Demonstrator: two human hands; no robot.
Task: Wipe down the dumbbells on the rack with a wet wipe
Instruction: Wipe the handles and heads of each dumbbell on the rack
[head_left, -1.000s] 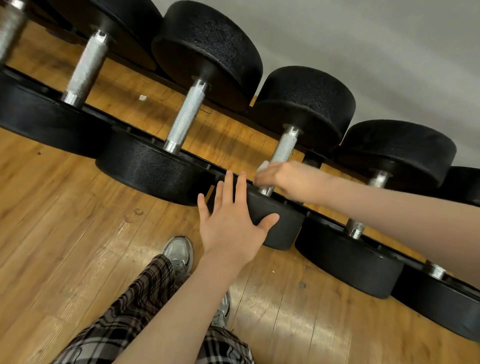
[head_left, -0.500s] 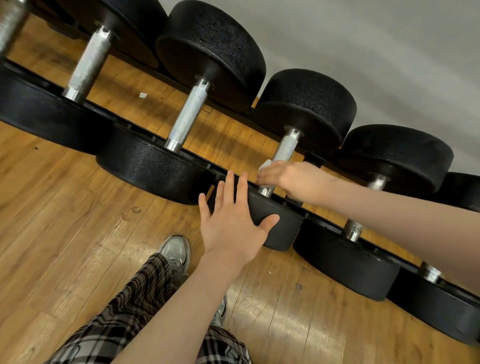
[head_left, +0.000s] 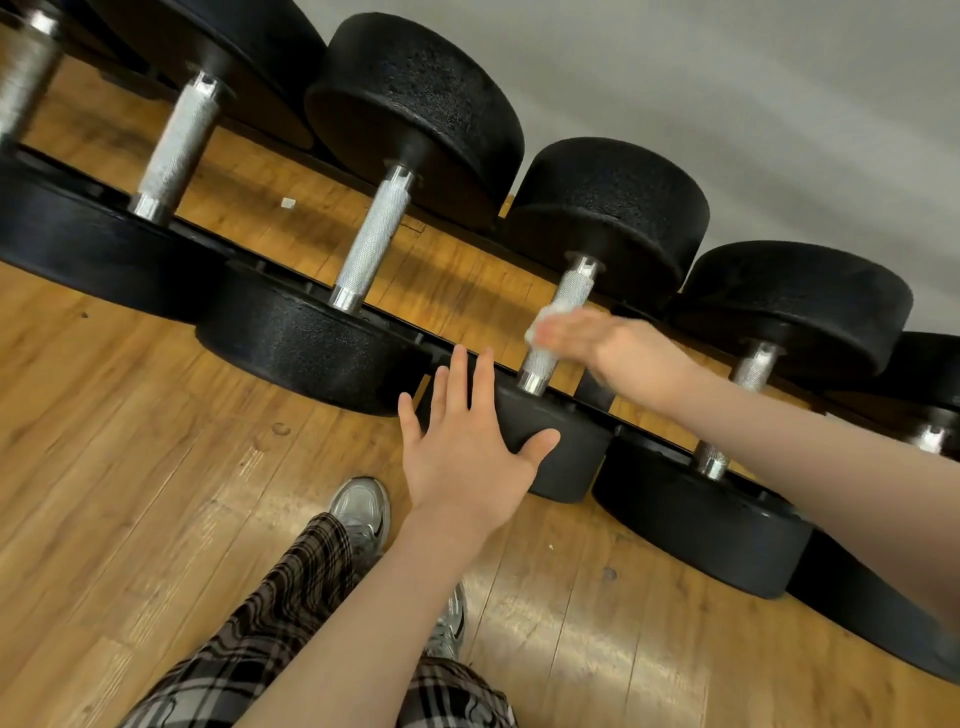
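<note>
Several black dumbbells with knurled silver handles lie side by side on a low black rack. My right hand, blurred by motion, grips a white wet wipe round the handle of the middle dumbbell. My left hand lies flat with straight fingers against that dumbbell's near head, thumb on its face. The wipe is mostly hidden inside my right hand.
Larger dumbbells sit to the left and another dumbbell to the right under my right forearm. A grey wall runs behind the rack. My plaid trouser leg and grey shoe stand on the wooden floor.
My right hand with the wipe has slid a little up the handle, away from the near head, and is now blurred. My left hand has stayed in place.
</note>
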